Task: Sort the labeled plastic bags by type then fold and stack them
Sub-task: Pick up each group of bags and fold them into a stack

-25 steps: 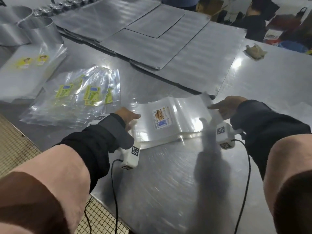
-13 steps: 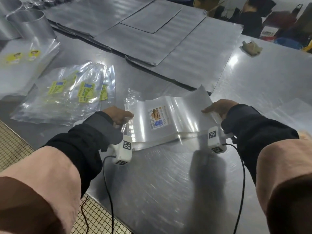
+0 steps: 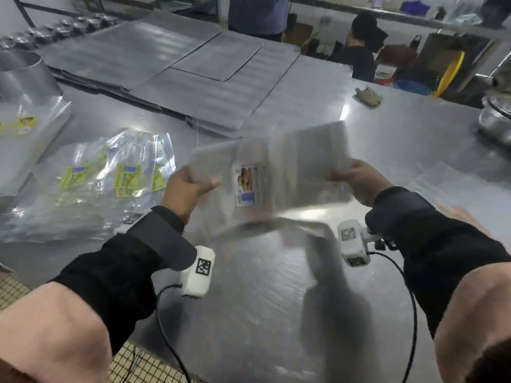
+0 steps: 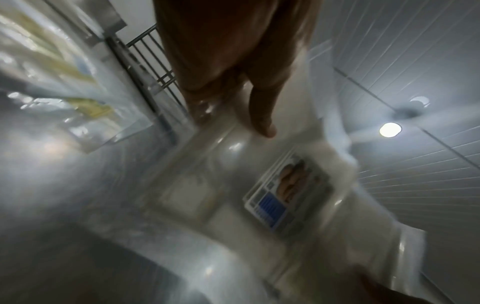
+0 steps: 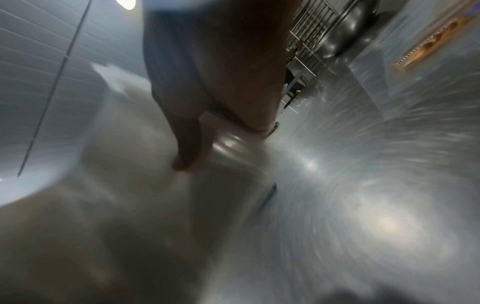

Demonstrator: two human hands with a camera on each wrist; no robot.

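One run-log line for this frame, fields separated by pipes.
phase: lifting | held: bag stack off table | left hand grips left end | right hand grips right end | yellow-label bags lying

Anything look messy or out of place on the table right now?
The yellow-labelled bags on the left lie fanned out and crumpled, not a squared stack. A crumpled rag sits alone at the far side. The stack of food-photo-labelled bags between the left hand and right hand is blurred, so its alignment is unclear.
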